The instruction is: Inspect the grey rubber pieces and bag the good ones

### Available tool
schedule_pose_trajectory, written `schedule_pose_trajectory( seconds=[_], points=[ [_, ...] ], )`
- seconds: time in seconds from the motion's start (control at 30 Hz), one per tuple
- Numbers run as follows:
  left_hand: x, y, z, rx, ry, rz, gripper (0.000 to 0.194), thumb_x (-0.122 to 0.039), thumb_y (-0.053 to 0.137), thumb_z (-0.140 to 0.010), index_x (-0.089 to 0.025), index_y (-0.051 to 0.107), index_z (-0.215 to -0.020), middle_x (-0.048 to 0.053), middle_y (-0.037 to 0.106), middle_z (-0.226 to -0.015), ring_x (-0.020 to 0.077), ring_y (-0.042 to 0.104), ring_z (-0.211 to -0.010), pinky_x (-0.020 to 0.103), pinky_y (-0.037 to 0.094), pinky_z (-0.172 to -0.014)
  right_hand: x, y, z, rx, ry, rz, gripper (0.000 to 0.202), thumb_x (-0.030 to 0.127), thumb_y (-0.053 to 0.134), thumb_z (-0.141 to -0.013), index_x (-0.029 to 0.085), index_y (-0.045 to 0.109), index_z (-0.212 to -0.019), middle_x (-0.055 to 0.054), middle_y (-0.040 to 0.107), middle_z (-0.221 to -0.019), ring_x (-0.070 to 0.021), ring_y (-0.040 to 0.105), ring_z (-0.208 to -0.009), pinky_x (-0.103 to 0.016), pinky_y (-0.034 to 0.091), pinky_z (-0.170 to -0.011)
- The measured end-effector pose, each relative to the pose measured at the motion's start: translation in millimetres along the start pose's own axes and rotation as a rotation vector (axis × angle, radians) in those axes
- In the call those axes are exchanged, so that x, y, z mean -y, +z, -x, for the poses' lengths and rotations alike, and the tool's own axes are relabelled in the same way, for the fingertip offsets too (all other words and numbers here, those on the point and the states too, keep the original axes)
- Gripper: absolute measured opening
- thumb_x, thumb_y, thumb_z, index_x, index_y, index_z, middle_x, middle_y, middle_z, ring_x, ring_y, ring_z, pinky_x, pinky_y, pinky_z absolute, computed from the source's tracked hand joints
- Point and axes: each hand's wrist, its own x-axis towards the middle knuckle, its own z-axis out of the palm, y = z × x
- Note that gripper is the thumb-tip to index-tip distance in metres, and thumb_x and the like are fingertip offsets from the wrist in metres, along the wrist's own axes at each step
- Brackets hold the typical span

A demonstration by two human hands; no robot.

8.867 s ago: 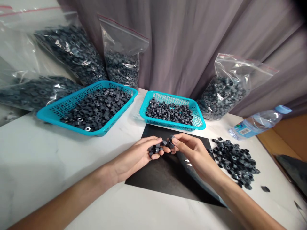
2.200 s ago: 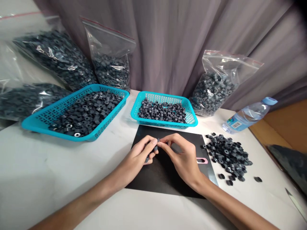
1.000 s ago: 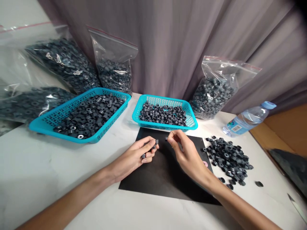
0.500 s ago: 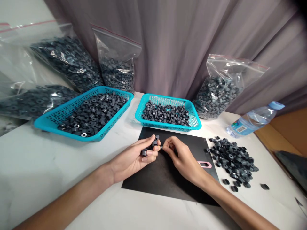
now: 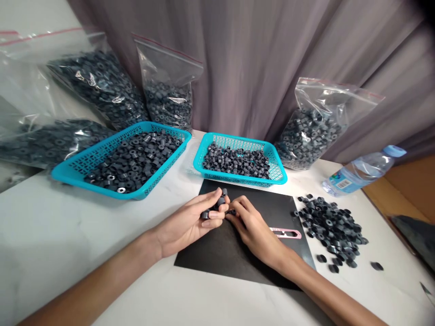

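Observation:
Curled fingers of my left hand hold several small black rubber-like rings, some poking out between thumb and fingertips. Close beside it, my right hand is closed in a pinch at its fingertips. Between thumb and forefinger sits a small black piece, mostly hidden, likely another ring. Both hands are over a black mat on the white table. A pink cutter knife lies on the mat, partly behind my right wrist.
Two turquoise baskets, one at left and one at centre, hold black rings. A loose pile of black pieces lies at right near a water bottle. Filled zip bags stand along the grey curtain.
My right hand has shifted slightly and turned, its fingers now lower over the small piece. More of the pink knife shows. The left hand keeps its rings in nearly the same place.

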Motion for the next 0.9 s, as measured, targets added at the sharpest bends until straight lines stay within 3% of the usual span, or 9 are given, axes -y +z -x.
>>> schedule_pose_trajectory(
  seconds=[0.2, 0.33, 0.43, 0.53, 0.63, 0.9],
  points=[
    [-31, -2.9, 3, -0.039, 0.271, -0.025, 0.022, -0.016, 0.048, -0.1, -0.007, 0.066, -0.09, 0.002, 0.048, -0.081, 0.0017, 0.044, -0.058, 0.009, 0.041, -0.049, 1, 3, -7, -0.084, 0.021, 0.015, 0.011, 0.015, 0.046, -0.1, 0.022, 0.054, -0.103, -0.005, 0.055, -0.099, -0.0185, 0.055, -0.09, -0.031, 0.047, -0.082],
    [-39, -11.0, 0, -0.067, 0.36, -0.106, 0.017, -0.014, 0.053, -0.097, -0.008, 0.067, -0.088, 0.003, 0.051, -0.081, 0.0029, 0.046, -0.059, 0.009, 0.043, -0.052, 4, 6, -22, -0.119, 0.019, 0.018, 0.008, 0.018, 0.052, -0.098, 0.021, 0.056, -0.105, -0.003, 0.057, -0.09, -0.0176, 0.056, -0.08, -0.031, 0.048, -0.077],
    [-35, -16.7, -3, -0.075, 0.36, -0.127, 0.012, -0.013, 0.059, -0.094, -0.009, 0.067, -0.087, 0.003, 0.053, -0.082, 0.0032, 0.046, -0.06, 0.01, 0.043, -0.052, 7, 6, -34, -0.058, -0.054, 0.02, 0.018, 0.017, 0.048, -0.099, 0.022, 0.055, -0.115, -0.005, 0.06, -0.1, -0.0189, 0.058, -0.088, -0.034, 0.05, -0.083],
    [-31, -19.5, -6, -0.092, 0.348, -0.161, 0.01, -0.014, 0.061, -0.093, -0.009, 0.067, -0.088, 0.004, 0.054, -0.085, 0.003, 0.045, -0.06, 0.01, 0.041, -0.05, 9, 0, -41, 0.106, -0.179, 0.057, 0.033, 0.014, 0.043, -0.1, 0.026, 0.052, -0.13, -0.008, 0.057, -0.117, -0.0213, 0.057, -0.107, -0.04, 0.05, -0.096],
    [-29, -19.7, -5, -0.127, 0.343, -0.214, 0.012, -0.016, 0.06, -0.094, -0.009, 0.068, -0.089, 0.004, 0.054, -0.088, 0.0028, 0.044, -0.061, 0.01, 0.038, -0.049, 7, -6, -42, 0.215, -0.22, 0.082, 0.035, 0.017, 0.045, -0.101, 0.029, 0.055, -0.132, -0.008, 0.053, -0.118, -0.0212, 0.056, -0.11, -0.041, 0.049, -0.099],
    [-29, -19.4, -3, -0.136, 0.321, -0.227, 0.013, -0.016, 0.059, -0.094, -0.008, 0.067, -0.088, 0.004, 0.053, -0.087, 0.0027, 0.042, -0.06, 0.01, 0.035, -0.048, 7, 4, -43, 0.133, -0.104, -0.008, 0.012, 0.016, 0.05, -0.099, 0.022, 0.059, -0.104, -0.004, 0.055, -0.102, -0.0156, 0.058, -0.091, -0.03, 0.049, -0.087]
  ],
)
